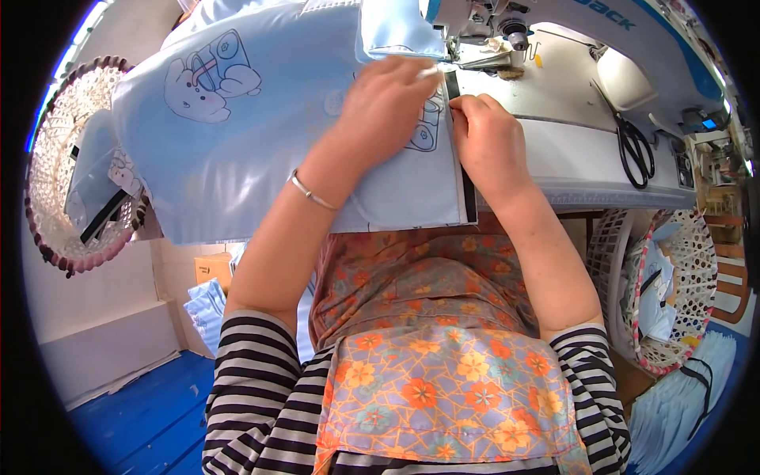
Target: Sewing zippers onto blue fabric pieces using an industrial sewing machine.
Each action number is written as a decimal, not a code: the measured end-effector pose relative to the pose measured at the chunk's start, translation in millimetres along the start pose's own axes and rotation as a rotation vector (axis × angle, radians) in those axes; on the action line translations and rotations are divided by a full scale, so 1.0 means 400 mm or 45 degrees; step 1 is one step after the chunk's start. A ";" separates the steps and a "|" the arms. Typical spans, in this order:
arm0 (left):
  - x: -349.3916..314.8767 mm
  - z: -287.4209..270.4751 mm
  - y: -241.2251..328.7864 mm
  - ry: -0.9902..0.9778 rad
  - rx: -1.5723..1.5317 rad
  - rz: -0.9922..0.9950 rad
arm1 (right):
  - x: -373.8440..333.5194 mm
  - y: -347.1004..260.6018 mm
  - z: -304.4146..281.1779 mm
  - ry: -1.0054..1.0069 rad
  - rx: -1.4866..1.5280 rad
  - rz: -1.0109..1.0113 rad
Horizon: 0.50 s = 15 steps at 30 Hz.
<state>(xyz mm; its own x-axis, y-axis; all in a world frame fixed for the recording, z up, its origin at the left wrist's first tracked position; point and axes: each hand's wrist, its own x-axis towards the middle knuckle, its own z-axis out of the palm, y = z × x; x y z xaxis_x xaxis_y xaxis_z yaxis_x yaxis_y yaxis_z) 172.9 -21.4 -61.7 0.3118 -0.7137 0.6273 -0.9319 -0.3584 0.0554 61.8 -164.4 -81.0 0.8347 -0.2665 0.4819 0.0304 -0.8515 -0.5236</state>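
One white table (554,154) carries one sheet of light blue fabric (261,174), which covers its left part and reaches its near edge. One sewing machine (554,17) stands at the table's far right corner. Two woven baskets flank the table: a left basket (46,170) beyond its left edge and a right basket (695,257) below its near right corner, both with pale blue pieces inside. One tied bundle (682,408) lies below the right basket. Of the two hands, the left hand (388,107) rests blurred on the fabric, fingers bent; whether it grips anything I cannot tell. It partly hides one of two printed drawings (210,79). The right hand (492,142) pinches one black strip (469,186) at the fabric's right edge, thumb against forefinger. One pair of scissors (635,152) lies near the table's right edge. One bracelet (311,192) circles the left wrist.
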 end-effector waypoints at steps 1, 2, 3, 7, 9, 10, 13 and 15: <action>0.014 0.011 0.006 -0.114 -0.165 0.096 | 0.003 -0.003 -0.002 0.000 -0.002 0.001; 0.022 0.023 0.005 -0.184 -0.191 0.149 | 0.005 -0.007 -0.005 -0.020 -0.039 0.027; 0.026 0.028 -0.001 -0.182 -0.193 0.149 | 0.008 -0.009 -0.005 -0.039 -0.076 0.052; 0.025 0.035 -0.008 -0.207 -0.182 0.163 | -0.002 -0.002 0.006 0.014 -0.036 0.050; 0.021 0.034 -0.005 -0.235 -0.176 0.150 | -0.007 -0.012 0.006 0.006 -0.038 0.077; 0.019 0.035 -0.002 -0.262 -0.170 0.119 | -0.008 -0.012 0.007 0.004 -0.040 0.078; 0.006 0.033 0.023 -0.250 -0.169 0.070 | -0.009 -0.011 0.007 0.006 -0.031 0.060; -0.001 0.037 0.027 -0.211 -0.173 0.053 | -0.009 -0.013 0.003 -0.003 -0.011 0.054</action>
<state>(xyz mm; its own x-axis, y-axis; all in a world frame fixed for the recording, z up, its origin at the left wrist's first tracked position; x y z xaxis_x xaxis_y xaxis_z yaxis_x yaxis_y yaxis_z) 165.6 -33.9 -73.0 0.2879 -0.8193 0.4959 -0.9576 -0.2499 0.1430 59.4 -158.4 -80.7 0.8365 -0.3013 0.4576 -0.0097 -0.8433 -0.5374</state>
